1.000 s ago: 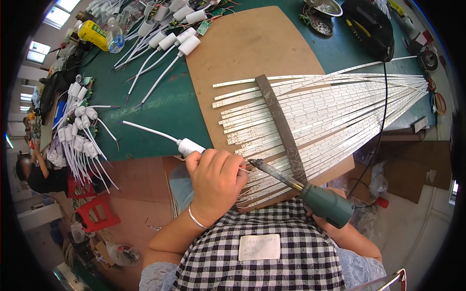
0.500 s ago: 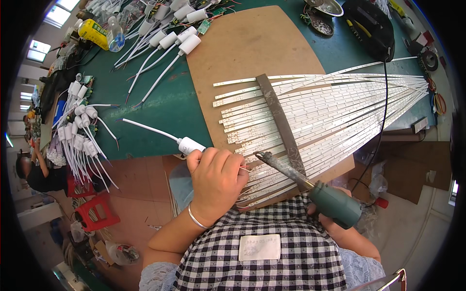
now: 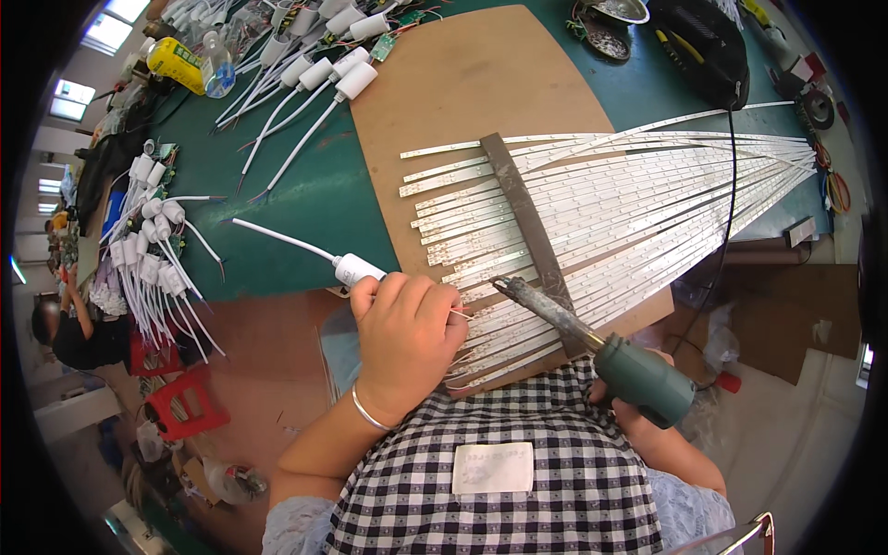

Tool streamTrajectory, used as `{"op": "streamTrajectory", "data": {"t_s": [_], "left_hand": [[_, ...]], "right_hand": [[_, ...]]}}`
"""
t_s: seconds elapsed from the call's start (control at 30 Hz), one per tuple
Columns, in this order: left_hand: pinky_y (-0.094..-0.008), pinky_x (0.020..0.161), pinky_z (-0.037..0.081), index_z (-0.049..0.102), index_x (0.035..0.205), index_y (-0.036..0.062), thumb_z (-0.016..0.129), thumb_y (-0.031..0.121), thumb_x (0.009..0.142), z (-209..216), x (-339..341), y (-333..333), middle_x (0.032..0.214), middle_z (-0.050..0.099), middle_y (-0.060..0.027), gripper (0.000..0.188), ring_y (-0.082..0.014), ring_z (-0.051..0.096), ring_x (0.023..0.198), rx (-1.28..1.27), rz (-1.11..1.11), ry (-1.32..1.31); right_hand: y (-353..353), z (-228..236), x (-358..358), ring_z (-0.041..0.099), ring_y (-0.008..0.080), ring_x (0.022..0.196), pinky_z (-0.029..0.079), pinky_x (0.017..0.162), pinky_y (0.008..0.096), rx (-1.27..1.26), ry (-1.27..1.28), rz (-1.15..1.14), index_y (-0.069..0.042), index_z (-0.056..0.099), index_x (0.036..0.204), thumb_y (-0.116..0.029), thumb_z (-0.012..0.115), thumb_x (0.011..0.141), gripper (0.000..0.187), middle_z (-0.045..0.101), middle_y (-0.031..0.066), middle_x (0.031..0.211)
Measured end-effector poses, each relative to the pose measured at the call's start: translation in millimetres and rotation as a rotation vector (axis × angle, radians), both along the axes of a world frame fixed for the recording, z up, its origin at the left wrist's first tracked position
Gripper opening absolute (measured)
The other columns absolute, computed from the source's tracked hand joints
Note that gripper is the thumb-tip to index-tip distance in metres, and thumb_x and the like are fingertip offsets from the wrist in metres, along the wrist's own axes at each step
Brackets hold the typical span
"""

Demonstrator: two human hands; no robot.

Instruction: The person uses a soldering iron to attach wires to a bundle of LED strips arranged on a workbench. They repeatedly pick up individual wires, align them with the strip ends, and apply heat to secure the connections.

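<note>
My left hand point(image 3: 407, 338) is closed around a white cylindrical connector point(image 3: 356, 269) with a white cable running out to the left. Thin wire ends poke out past my fingertips, close to the near-left ends of the LED strips point(image 3: 638, 203). In my right hand point(image 3: 629, 418) is a soldering iron point(image 3: 650, 379) with a green handle, its dark tip over the strip ends. The strips lie fanned on a brown board point(image 3: 472, 74), under a dark bar point(image 3: 527, 217) laid across them. My fingers hide part of the connector.
More white connectors with cables point(image 3: 356, 81) lie at the back left, and another bundle point(image 3: 153, 236) sits at the table's left edge. A black bag point(image 3: 698, 51) and a metal dish point(image 3: 622, 11) stand at the back right. A black cord point(image 3: 733, 185) crosses the strips' right side.
The whole view has shifted slightly. The soldering iron has edged a little to the right relative to the strips. Both hands keep their holds.
</note>
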State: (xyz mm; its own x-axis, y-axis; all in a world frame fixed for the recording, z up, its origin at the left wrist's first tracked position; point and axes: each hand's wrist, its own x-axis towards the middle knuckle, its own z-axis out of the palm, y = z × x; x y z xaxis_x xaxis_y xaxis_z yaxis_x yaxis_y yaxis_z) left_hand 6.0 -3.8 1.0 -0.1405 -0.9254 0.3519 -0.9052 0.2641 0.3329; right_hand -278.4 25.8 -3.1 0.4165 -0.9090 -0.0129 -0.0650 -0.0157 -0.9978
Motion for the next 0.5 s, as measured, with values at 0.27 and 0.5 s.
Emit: {"op": "streamTrajectory", "data": {"t_s": [0.27, 0.5], "left_hand": [[-0.0365, 0.076, 0.031, 0.058, 0.074, 0.0132, 0.067, 0.004, 0.064, 1.1, 0.1, 1.2, 0.071, 0.053, 0.0015, 0.016, -0.0192, 0.052, 0.073, 0.012, 0.004, -0.007], [-0.0363, 0.077, 0.031, 0.058, 0.075, 0.0129, 0.067, 0.003, 0.063, 2.8, 0.5, 2.6, 0.073, 0.054, 0.0011, 0.018, -0.0193, 0.052, 0.074, 0.033, 0.0, -0.001]], "right_hand": [[1.8, 4.8, 2.4, 0.063, 0.0146, 0.063, 0.051, 0.062, 0.0262, 0.029, 0.022, -0.058, 0.006, 0.058, 0.104, -0.015, 0.059, 0.081, 0.031, 0.062, 0.0076, 0.078], [0.8, 4.9, 1.6, 0.062, 0.0142, 0.065, 0.051, 0.063, 0.0268, 0.071, 0.001, -0.03, 0.006, 0.058, 0.101, -0.016, 0.06, 0.081, 0.029, 0.062, 0.0071, 0.077]]}}
